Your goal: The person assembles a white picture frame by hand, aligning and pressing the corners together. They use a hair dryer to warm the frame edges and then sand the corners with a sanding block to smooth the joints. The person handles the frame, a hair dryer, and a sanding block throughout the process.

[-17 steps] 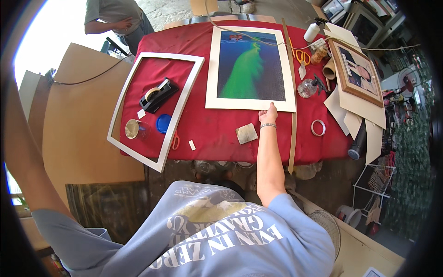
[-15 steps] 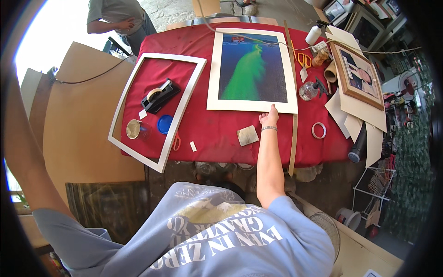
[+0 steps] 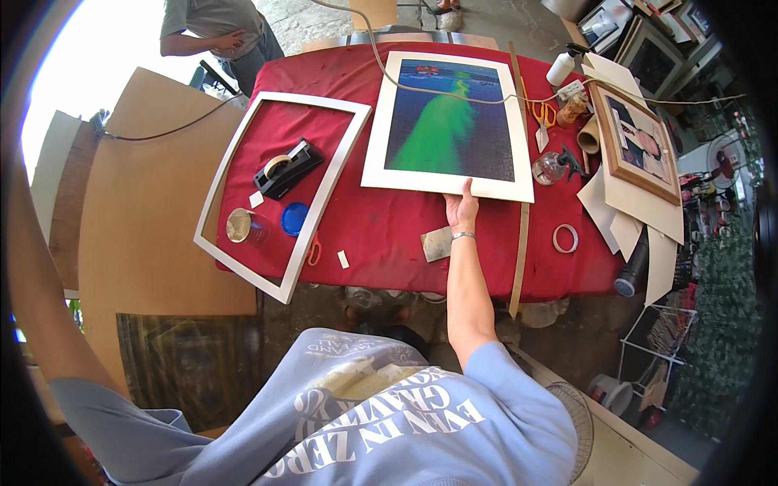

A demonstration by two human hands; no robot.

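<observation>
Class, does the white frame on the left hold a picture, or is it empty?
Empty: red cloth and a black tape dispenser show through the white frame.

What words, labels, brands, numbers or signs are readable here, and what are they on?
Blue shirt: big white capitals, upside down in this view, with smaller lettering nearer the hem; I'll leave the words themselves uncopied.
White-bordered picture in the right hand: no lettering I can make out.
White bottle: any marking is too small to read.
</observation>
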